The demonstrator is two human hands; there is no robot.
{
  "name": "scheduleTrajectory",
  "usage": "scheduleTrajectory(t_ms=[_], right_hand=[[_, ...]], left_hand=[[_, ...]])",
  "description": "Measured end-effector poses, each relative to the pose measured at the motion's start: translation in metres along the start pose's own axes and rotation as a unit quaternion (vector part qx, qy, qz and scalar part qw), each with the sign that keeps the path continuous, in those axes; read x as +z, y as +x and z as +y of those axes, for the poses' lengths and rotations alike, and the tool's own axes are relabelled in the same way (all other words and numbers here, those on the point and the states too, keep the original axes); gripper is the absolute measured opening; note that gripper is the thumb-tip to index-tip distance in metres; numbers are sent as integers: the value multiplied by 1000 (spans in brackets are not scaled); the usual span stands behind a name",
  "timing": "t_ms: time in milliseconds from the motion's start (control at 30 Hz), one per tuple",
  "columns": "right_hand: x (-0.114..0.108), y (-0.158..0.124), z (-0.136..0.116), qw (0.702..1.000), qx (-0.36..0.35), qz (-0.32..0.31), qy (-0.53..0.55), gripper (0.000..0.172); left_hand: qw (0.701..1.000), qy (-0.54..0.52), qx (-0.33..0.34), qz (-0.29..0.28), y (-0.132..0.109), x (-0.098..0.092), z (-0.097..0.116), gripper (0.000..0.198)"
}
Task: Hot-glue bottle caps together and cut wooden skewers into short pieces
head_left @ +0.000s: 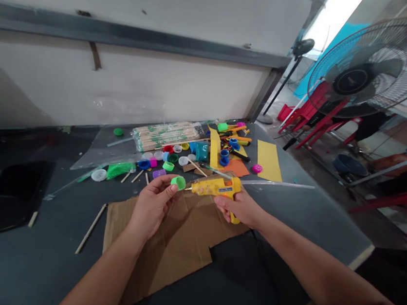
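Observation:
Pinched in the fingers of my left hand (155,204) is a bright green bottle cap (178,182), held above the cardboard sheet (173,246). My right hand (240,209) is wrapped round the handle of a yellow glue gun (215,187). Its nozzle points left and comes right up to the cap; whether they touch I cannot tell. A clear glue stick (276,184) sticks out behind the gun. Just beyond my hands lie a purple cap (159,173) and another green cap (168,166).
Bagged wooden sticks (168,135) lie by the wall, with several coloured caps in front. Yellow paper (268,161) and orange paper (235,168) are on the right. A dark flat panel (13,196) lies at left. A fan (355,79) stands beyond the table's right edge.

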State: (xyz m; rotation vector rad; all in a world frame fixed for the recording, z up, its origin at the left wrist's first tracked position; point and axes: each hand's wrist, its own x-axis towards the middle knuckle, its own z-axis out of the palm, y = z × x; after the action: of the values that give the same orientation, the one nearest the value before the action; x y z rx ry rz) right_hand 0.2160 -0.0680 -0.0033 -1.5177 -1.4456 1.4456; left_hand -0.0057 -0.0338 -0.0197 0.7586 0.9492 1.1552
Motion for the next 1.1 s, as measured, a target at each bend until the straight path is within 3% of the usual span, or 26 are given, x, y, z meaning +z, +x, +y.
scheduleTrajectory(t_ms=[1100], right_hand=[[2,-2,-1,1000,-7,-7,30,39]], left_hand=[[1000,11,15,-13,-1,-1,-2,30]])
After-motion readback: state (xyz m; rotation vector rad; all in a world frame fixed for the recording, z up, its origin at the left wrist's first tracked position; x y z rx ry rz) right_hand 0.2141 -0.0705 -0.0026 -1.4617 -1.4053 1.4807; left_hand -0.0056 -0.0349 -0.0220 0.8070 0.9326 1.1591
